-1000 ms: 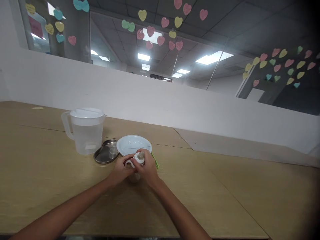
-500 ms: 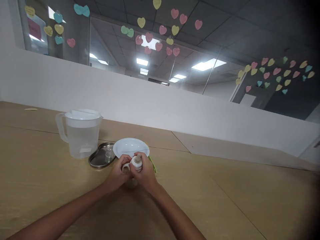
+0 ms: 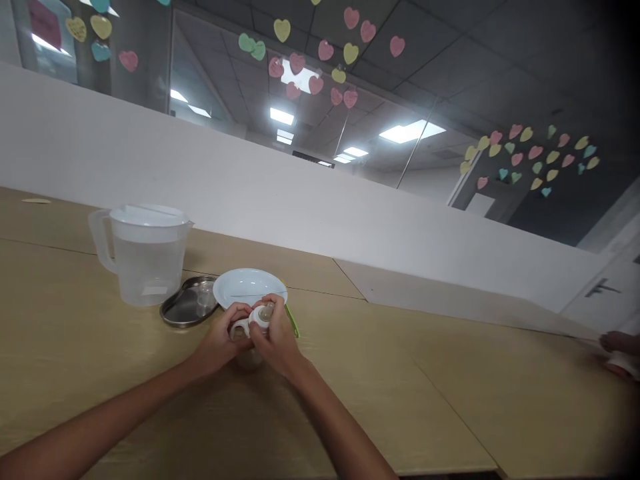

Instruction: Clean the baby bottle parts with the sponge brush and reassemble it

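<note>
Both hands are closed around a baby bottle (image 3: pixel 257 319) with a white collar, a clear-brownish teat and a white side handle. My left hand (image 3: pixel 220 339) grips it at the handle side. Across the collar and the far side wraps my right hand (image 3: pixel 281 341), its thumb on the collar. Most of the bottle's clear body is hidden beneath the fingers. Just behind the hands lies a white bowl (image 3: pixel 250 280), with a lime-green strip-like thing (image 3: pixel 292 321) at its right, partly covered by my right hand.
Left of the bowl is a metal kidney dish (image 3: pixel 183 312) holding a small clear cup (image 3: pixel 205 299). A lidded, translucent pitcher (image 3: pixel 150 260) of liquid stands further left. At the right edge, another person's hand (image 3: pixel 620 342) appears above a white and reddish object (image 3: pixel 623 365).
The view has turned slightly right, so the table things sit further left. My hands keep hold of the bottle, and its teat leans differently. Another person's hand has come into view at right.
</note>
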### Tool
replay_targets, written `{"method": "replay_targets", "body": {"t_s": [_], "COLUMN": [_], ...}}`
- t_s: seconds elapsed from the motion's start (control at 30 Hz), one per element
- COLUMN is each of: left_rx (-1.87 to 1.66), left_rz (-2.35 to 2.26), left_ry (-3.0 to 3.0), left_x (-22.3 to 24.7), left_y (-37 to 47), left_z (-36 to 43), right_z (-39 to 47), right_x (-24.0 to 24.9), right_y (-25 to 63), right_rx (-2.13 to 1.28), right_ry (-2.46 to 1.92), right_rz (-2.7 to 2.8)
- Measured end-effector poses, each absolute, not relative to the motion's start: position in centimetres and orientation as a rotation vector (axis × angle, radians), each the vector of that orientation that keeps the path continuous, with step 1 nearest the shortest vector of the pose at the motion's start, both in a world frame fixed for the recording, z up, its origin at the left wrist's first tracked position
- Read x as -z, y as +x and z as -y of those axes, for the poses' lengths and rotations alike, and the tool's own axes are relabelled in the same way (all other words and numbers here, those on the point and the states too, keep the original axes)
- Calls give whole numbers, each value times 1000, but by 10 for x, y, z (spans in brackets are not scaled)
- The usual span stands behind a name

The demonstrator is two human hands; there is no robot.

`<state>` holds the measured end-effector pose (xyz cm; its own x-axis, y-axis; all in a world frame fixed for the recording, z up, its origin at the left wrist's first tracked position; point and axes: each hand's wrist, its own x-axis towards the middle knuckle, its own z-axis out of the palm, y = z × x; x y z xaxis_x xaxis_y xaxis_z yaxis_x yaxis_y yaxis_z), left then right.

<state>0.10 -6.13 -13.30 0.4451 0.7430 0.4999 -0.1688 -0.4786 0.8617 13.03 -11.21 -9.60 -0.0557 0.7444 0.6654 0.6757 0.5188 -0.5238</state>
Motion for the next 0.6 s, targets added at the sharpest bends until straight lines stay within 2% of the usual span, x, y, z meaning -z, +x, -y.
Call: {"method": "replay_targets", "body": {"t_s": [0.33, 0.6], "left_rx": [-1169, -1120], "left_rz": [-498, -432], "left_ry": [1653, 1621], "left_x": [130, 126], "left_y": [2, 1], "left_z": [60, 61], "right_z": [104, 102], "right_x": [96, 95], "right_y": [132, 135], "right_rx": [31, -208], "right_ry": [-1153, -1128], "right_rz": [1753, 1661]}}
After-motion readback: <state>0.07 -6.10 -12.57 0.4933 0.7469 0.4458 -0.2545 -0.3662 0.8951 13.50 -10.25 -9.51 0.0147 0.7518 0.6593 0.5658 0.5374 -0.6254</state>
